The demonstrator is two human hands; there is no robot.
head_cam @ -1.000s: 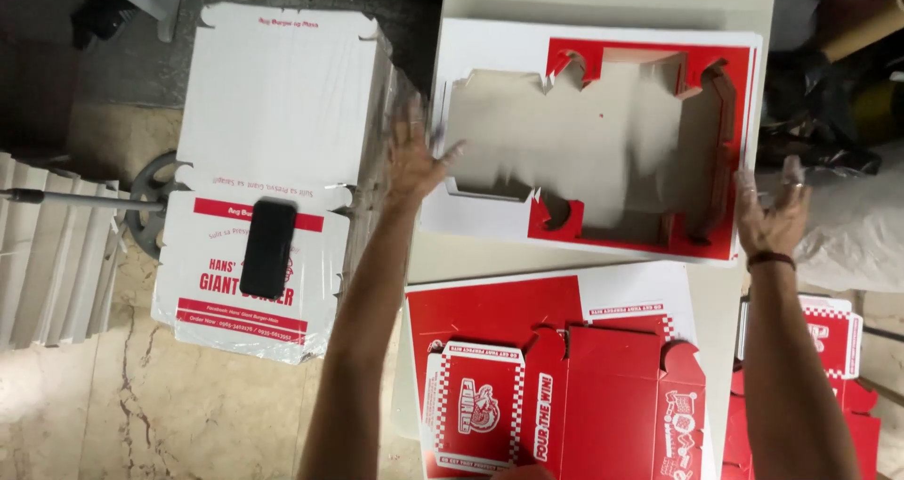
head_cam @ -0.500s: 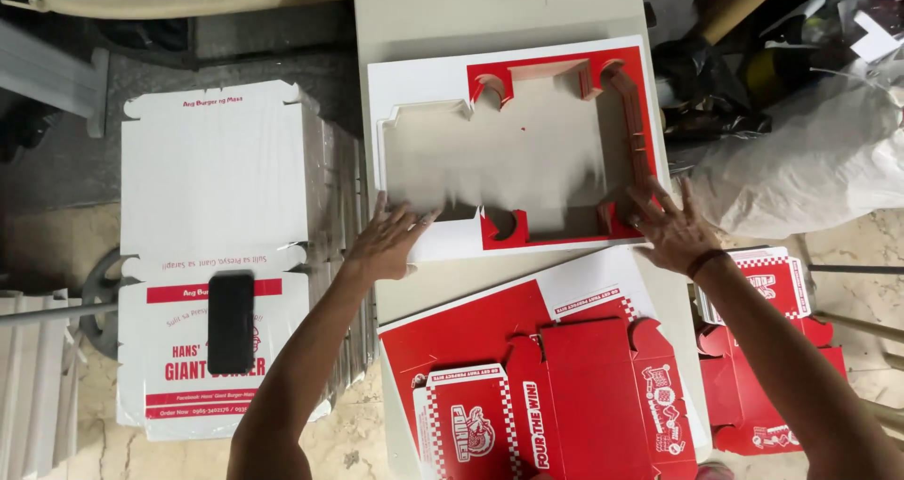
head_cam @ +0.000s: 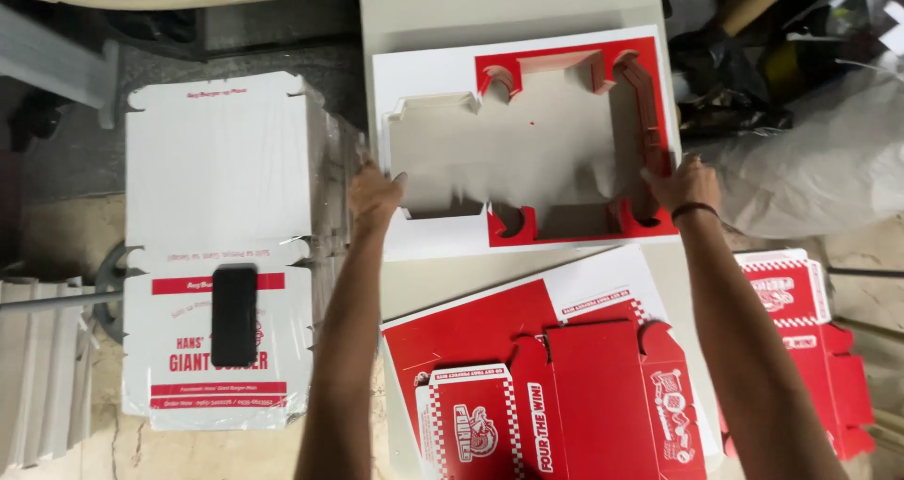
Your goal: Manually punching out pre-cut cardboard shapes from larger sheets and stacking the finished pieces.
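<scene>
A thick stack of white and red cardboard sheets (head_cam: 433, 75) with a large box-shaped hole cut out of the middle lies on a pale table (head_cam: 508, 4). My left hand (head_cam: 375, 193) curls over the hole's left inner edge. At the right inner edge, my right hand (head_cam: 683, 183), with a dark band on its wrist, grips the red strip. Nearer to me lies a red printed flat carton sheet (head_cam: 565, 386), partly under my arms.
A stack of white flat cartons (head_cam: 221, 160) stands left of the table with a black phone (head_cam: 234, 315) on it. Red cut carton blanks (head_cam: 810, 339) lie at the right. A white sack (head_cam: 829, 160) and a cardboard tube (head_cam: 753, 0) sit at the back right.
My hands went from spread open beside the cut-out stack to closed on its inner edges. The view shifted, so the stack sits lower and nearer in the frame.
</scene>
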